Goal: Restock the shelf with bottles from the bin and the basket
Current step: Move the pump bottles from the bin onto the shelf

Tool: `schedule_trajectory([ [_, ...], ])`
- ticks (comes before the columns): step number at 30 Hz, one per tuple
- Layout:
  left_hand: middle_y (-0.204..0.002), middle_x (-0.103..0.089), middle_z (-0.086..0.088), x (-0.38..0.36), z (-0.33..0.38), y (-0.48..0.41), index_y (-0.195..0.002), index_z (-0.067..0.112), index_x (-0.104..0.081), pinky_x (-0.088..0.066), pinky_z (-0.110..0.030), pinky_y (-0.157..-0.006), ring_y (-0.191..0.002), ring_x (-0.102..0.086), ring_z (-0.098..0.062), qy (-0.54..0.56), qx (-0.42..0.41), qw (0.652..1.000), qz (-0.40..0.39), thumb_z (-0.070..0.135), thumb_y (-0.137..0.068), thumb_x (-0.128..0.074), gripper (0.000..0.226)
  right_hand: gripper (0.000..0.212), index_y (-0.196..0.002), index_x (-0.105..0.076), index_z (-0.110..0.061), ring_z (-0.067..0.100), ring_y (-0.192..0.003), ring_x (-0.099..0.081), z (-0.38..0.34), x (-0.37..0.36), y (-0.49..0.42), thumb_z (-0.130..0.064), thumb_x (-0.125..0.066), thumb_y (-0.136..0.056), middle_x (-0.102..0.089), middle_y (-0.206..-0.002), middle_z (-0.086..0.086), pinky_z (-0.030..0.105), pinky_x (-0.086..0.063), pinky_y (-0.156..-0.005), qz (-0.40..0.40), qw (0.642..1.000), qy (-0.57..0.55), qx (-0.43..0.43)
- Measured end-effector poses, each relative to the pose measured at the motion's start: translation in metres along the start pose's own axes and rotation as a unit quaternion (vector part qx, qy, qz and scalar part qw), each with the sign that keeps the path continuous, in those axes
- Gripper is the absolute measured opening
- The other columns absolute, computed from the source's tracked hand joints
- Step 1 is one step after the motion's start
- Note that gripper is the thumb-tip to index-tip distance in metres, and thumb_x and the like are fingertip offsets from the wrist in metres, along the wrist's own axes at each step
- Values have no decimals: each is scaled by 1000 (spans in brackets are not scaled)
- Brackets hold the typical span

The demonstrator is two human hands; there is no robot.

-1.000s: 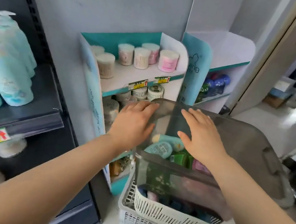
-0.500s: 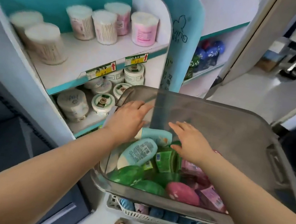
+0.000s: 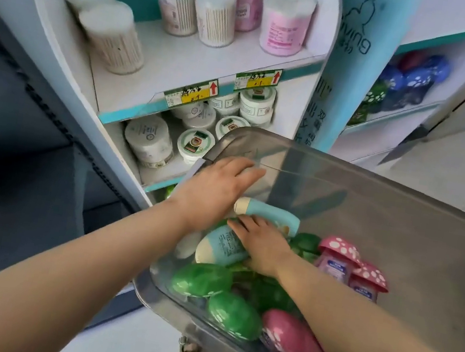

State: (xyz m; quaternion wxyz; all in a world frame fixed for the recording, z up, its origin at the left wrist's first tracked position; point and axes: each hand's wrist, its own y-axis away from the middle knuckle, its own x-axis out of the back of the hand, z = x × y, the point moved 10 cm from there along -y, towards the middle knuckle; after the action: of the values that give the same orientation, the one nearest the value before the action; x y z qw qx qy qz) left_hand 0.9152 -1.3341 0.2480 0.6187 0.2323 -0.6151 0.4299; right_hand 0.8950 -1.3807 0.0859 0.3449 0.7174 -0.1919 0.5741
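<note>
Right hand (image 3: 263, 249): since the frame half a second back, it has moved left and down from the green packs onto the nearer teal bottle (image 3: 221, 245). It now lies palm-down across that bottle's upper end.
Right hand, state: the fingers bend over the bottle's far side. We cannot tell whether they close underneath.
Left hand (image 3: 216, 191): it has slid farther toward the far-left corner of the bin (image 3: 396, 247). It is flat, with fingers straight and spread, and holds nothing that we can see.
Meaning for the task: we judge this to be the start of a pick, with the first bottle selected but not yet lifted. No bottle has left the bin.
Teal bottle: it lies on its side at the left end of the bin, cream cap toward the near left and printed label facing up. It rests on the green bottles (image 3: 201, 280).
Second teal bottle (image 3: 270, 217): it lies just beyond the first, also on its side, touching the right hand's fingertips.
Other stock in the bin: rounded green and pink bottles sit at the near side, and pink mushroom-capped bottles (image 3: 337, 258) stand at the right.
Shelf (image 3: 182, 61): the upper board carries cotton-swab tubs (image 3: 116, 38) and has bare space at its front. The lower board holds white jars (image 3: 148, 141).
Basket: we do not make it out in the current view.
</note>
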Motion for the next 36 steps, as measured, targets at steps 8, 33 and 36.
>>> schedule_trajectory([
  [8, -136, -51, -9, 12, -10, -1, -140, 15, -42, -38, -29, -105, -123, -50, -22, 245, 93, 965, -22, 34, -89, -48, 55, 84, -133, -49, -19, 15, -108, -56, 90, 31, 67, -30, -87, -58, -55, -130, 5, 29, -47, -94, 56, 838, -512, -179],
  [33, -107, -63, -8, 38, -33, -1, -119, 11, -45, -42, -30, -73, -95, -60, -29, 155, 235, 951, 131, 33, -71, -81, 64, 59, -134, -41, -4, 33, -106, -51, 70, 4, 0, -12, -64, -80, -50, -119, 16, 42, -44, -88, 86, 982, 4, -167],
  [36, -106, -64, -8, 39, -34, -2, -118, 11, -46, -44, -33, -73, -94, -60, -30, 153, 237, 950, 135, 34, -70, -81, 64, 46, -127, -44, -8, 30, -104, -54, 75, 3, -9, -19, -59, -85, -54, -118, 12, 39, -43, -85, 62, 980, -2, -186],
])
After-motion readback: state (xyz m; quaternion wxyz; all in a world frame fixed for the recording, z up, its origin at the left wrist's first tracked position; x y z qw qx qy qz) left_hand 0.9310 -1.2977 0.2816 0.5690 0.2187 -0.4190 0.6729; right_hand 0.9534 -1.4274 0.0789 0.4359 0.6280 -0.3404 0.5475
